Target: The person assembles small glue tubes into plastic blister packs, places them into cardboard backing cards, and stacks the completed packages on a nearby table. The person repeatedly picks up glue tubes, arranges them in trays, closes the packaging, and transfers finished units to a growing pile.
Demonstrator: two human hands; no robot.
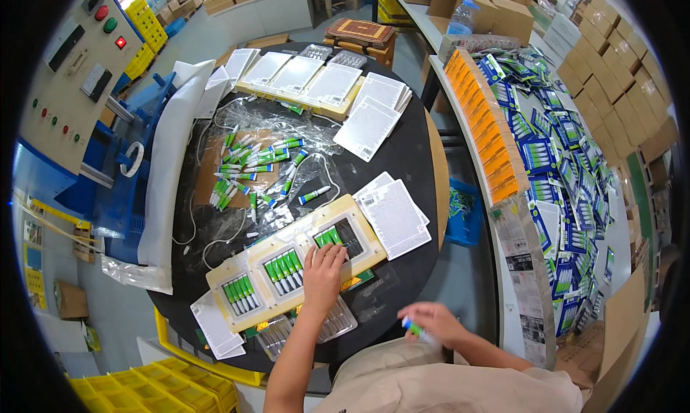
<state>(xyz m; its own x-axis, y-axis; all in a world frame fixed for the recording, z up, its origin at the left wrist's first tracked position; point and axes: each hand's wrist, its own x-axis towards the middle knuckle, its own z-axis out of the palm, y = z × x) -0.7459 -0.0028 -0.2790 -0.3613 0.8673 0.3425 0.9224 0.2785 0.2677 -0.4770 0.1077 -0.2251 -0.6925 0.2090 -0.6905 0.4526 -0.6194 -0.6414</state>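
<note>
A pale yellow tray [250,268] with three windowed compartments lies slanted on the round black table. Small green-and-white tubes [284,271] stand in rows in the left and middle compartments. In the right compartment, a few tubes [328,236] sit at the left side beside a dark gap. My left hand [325,269] is over that compartment, its bent fingers closed at the tubes' lower ends, partly hiding them. Off the table's near right edge, my right hand [434,322] grips a small tube with a blue and green end [412,327], slightly blurred.
Loose tubes [248,165] are heaped on cardboard and clear film. White cards [392,215] lie beside the tray; another card-topped tray [295,75] stands at the back. A machine [79,75] is at left. The right bench holds many blister packs [553,169] behind an orange-sided barrier [483,126].
</note>
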